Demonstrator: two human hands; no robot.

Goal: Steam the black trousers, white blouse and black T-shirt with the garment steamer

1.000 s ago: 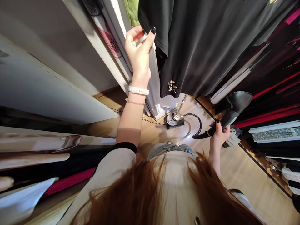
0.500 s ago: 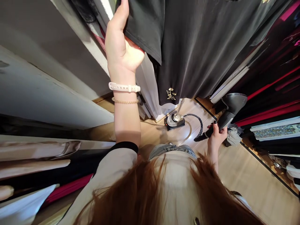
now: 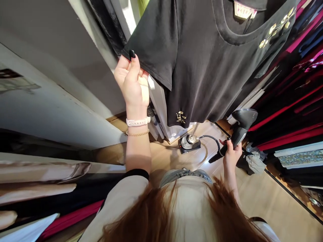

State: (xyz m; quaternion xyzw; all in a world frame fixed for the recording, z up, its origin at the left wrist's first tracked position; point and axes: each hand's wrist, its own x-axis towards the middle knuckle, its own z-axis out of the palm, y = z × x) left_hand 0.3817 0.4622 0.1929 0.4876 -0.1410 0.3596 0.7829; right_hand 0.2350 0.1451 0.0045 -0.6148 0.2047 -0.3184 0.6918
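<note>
A black short-sleeved T-shirt (image 3: 196,67) hangs in front of me, with gold flower decorations near its hem and by the shoulder on the right. My left hand (image 3: 133,80) pinches the edge of its left-side sleeve, thumb on top, and pulls the sleeve outward. Low on the right, my right hand (image 3: 231,157) is wrapped around the handle of a dark garment steamer head (image 3: 243,122). The steamer head is apart from the shirt. Its black ribbed hose (image 3: 213,138) runs to a base unit (image 3: 189,143) on the floor below the hem.
Racks of dark, red and pink clothes (image 3: 290,124) line the right side. More garments (image 3: 50,174) hang at the lower left, below a pale wall panel (image 3: 50,87). A crumpled light cloth (image 3: 256,161) lies by the right rack. A cable (image 3: 161,144) crosses the wooden floor (image 3: 254,191).
The view has tilted up, showing the shirt's neckline and label. My left hand appears lower, its thumb and fingers now visible on the sleeve edge. The steamer head remains in my right hand.
</note>
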